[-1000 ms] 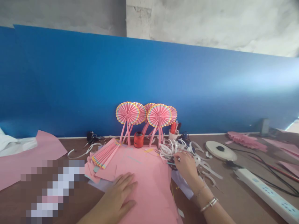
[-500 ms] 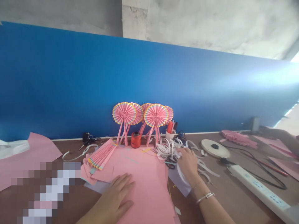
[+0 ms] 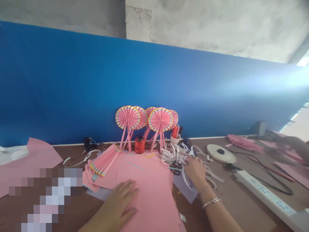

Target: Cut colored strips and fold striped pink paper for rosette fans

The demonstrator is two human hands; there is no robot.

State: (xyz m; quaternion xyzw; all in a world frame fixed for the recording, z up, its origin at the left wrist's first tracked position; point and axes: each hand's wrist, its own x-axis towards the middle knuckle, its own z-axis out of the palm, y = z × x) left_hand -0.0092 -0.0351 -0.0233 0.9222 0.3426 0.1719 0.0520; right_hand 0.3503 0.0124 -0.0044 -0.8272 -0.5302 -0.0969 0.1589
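Observation:
My left hand (image 3: 122, 199) lies flat with fingers spread on a pink paper sheet (image 3: 149, 193), holding nothing. At the right, my right hand (image 3: 195, 169), with a bracelet at its wrist, reaches into a tangle of white paper strips (image 3: 175, 154). Its fingers bend down among the strips; the tips are hidden, so I cannot tell whether they grip anything. A folded pink pleated paper (image 3: 106, 161) with a coloured edge rests on the sheets' left side. Behind the sheets stand several round pink paper fans (image 3: 127, 117) and a red spool (image 3: 139, 145).
A white cup (image 3: 175, 139) holds red- and black-handled tools. To the right are a round white disc (image 3: 220, 153), a white power strip (image 3: 267, 193) and black cable (image 3: 272, 187). A blue partition (image 3: 154, 74) borders the table's back. Another person's arm (image 3: 295, 146) shows at far right.
My right hand has shifted very slightly among the white strips. The left hand stays flat on the pink sheet. The view has moved a little.

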